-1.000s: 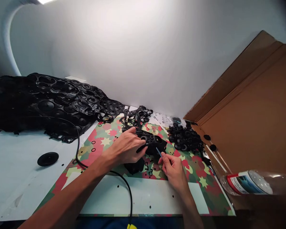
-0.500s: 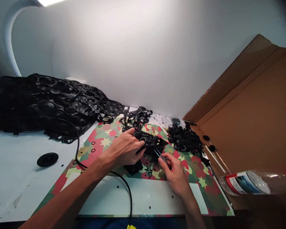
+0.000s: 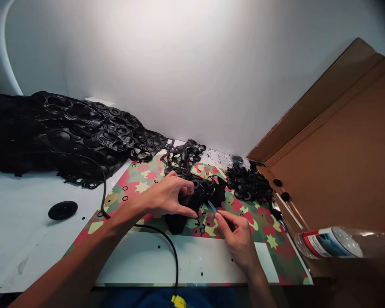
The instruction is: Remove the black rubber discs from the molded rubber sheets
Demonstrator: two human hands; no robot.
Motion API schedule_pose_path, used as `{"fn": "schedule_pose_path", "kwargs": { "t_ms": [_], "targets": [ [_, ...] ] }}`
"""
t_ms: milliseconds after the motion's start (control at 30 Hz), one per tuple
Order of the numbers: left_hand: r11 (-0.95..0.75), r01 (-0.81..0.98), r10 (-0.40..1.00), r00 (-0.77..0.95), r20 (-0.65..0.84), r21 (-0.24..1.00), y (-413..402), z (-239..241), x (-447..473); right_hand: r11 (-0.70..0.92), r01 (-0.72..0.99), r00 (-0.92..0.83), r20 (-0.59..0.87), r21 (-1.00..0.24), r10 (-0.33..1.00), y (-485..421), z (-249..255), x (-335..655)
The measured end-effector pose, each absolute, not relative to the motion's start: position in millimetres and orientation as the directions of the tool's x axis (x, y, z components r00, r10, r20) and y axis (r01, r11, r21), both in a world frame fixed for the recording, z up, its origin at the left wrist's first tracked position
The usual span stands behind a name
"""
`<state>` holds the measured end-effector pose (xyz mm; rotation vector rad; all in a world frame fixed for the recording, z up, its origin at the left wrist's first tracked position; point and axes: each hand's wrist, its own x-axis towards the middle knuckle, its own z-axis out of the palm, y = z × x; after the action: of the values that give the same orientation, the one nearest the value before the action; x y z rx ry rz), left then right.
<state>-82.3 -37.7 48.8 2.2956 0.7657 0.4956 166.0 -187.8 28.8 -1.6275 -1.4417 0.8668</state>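
Note:
A black rubber sheet (image 3: 205,194) with round parts and holes in it lies on the patterned mat. Over its left part is my left hand (image 3: 171,194), its thumb spread away from the curled fingers and black sheet between them. Whether those fingertips press on the rubber I cannot tell. My right hand (image 3: 235,231) pinches a pair of tweezers (image 3: 212,207), whose tips point up and left at the sheet's near edge. Several small black rings (image 3: 202,230) lie just below.
A large stack of moulded black rubber sheets (image 3: 77,132) fills the left. Loose black rings (image 3: 248,182) are heaped right of the sheet. A black cable (image 3: 167,237) crosses the mat (image 3: 141,188). A plastic bottle (image 3: 336,241) lies beside a cardboard box (image 3: 340,162).
My left thumb has spread away from the fingers, loosening on the rubber sheet. The sheet's right end now bunches upward. The tweezers stay in my right hand near the sheet's edge.

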Motion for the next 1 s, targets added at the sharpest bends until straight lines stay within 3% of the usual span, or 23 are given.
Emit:
{"fn": "schedule_pose_path", "kwargs": {
  "t_ms": [167, 300, 433, 700, 1000],
  "targets": [
    [-0.37, 0.276, 0.571, 0.821, -0.017, 0.887, -32, 49, -85, -0.061, 0.434, 0.013, -0.062, -0.899, 0.998, -189, 25, 169],
    [-0.272, 0.176, 0.548, 0.836, 0.003, 0.946, -34, 50, -82, -0.09, 0.339, -0.001, -0.096, -0.936, 0.995, -194, 25, 171],
    [-0.216, 0.136, 0.583, 0.812, 0.016, 0.967, -34, 47, -78, -0.09, 0.282, -0.037, -0.105, -0.955, 0.994, -198, 29, 168],
    [-0.15, 0.078, 0.598, 0.801, 0.028, 0.986, -34, 46, -77, -0.032, 0.338, -0.007, -0.036, -0.941, 0.999, -189, 35, 159],
    [-0.158, 0.062, 0.591, 0.805, 0.045, 0.985, -35, 45, -75, 0.015, 0.256, -0.012, 0.012, -0.967, 1.0, -182, 26, 154]
  ]
}}
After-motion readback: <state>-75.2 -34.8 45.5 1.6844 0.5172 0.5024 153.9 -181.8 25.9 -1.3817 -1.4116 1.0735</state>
